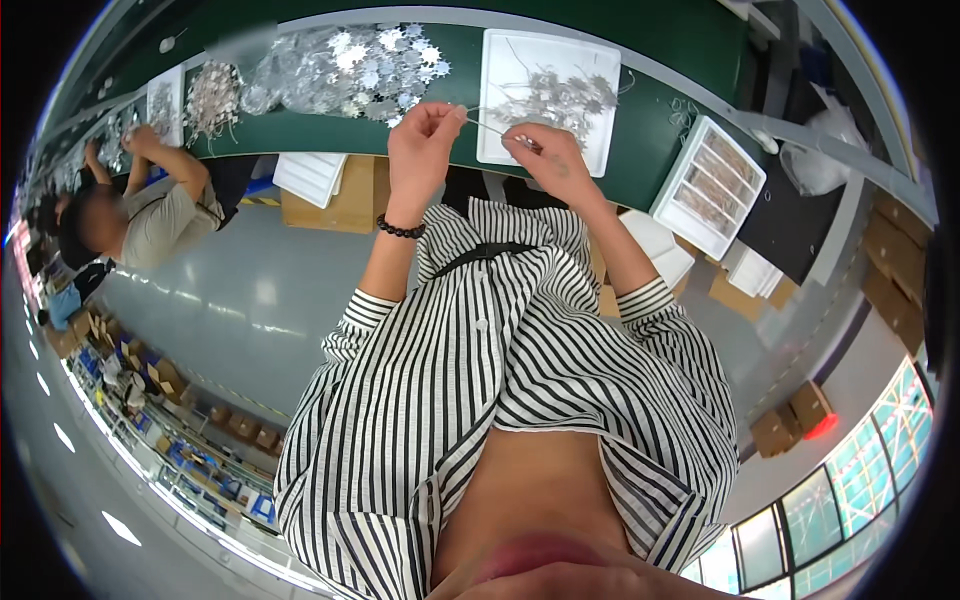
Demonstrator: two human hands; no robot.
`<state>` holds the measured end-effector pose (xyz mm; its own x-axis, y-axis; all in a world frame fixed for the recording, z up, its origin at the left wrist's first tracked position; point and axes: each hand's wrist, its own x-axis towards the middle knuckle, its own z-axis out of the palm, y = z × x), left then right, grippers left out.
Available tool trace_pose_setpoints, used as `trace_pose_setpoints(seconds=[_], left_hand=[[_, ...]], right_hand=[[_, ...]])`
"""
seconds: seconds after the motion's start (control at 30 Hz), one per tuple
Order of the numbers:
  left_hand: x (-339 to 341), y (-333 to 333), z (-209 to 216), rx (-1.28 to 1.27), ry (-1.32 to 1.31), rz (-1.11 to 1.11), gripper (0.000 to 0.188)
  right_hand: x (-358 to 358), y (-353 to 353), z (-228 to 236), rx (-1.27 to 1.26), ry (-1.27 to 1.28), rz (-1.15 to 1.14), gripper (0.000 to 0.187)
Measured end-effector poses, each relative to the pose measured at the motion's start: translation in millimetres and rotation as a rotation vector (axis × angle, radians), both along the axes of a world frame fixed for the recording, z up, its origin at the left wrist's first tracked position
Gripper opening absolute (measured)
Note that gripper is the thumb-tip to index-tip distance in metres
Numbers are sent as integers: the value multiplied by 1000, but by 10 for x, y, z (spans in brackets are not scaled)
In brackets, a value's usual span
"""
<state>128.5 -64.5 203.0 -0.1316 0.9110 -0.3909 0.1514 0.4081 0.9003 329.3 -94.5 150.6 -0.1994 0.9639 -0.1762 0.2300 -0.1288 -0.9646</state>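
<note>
My left hand [422,150] is closed in a pinch on one end of a thin pale cord [486,125]. The cord runs across to my right hand [555,168], whose fingers are pinched around its other end. A small shiny piece seems to sit at the right fingertips, too small to name. Both hands are raised over the near edge of a white tray [494,60]. Inside the tray lies a heap of silvery star-shaped pieces [562,100] with thin strings attached. Left of it, a large pile of shiny silver stars [385,65] is spread on the green table [462,60].
Farther left are a tangled heap of strung pieces [214,98] and a co-worker [165,205] at the same table. A white compartment tray [712,185] stands at the right end. Cardboard boxes [335,205] are below the table edge.
</note>
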Motion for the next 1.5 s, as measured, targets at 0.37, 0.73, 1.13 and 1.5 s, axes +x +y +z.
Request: trace_pose_setpoints(seconds=[0.37, 0.73, 1.13, 1.5], left_hand=[[-540, 206, -1278, -110, 362, -145, 29], [-350, 1251, -2026, 177, 979, -351, 42], [-399, 1227, -2037, 314, 808, -329, 35], [-265, 338, -164, -41, -633, 195, 23]], right_hand=[[-117, 390, -856, 14, -220, -408, 25], [103, 299, -646, -520, 505, -778, 13], [83, 360, -331, -487, 645, -733, 33], [-559, 427, 446, -379, 555, -387, 8]])
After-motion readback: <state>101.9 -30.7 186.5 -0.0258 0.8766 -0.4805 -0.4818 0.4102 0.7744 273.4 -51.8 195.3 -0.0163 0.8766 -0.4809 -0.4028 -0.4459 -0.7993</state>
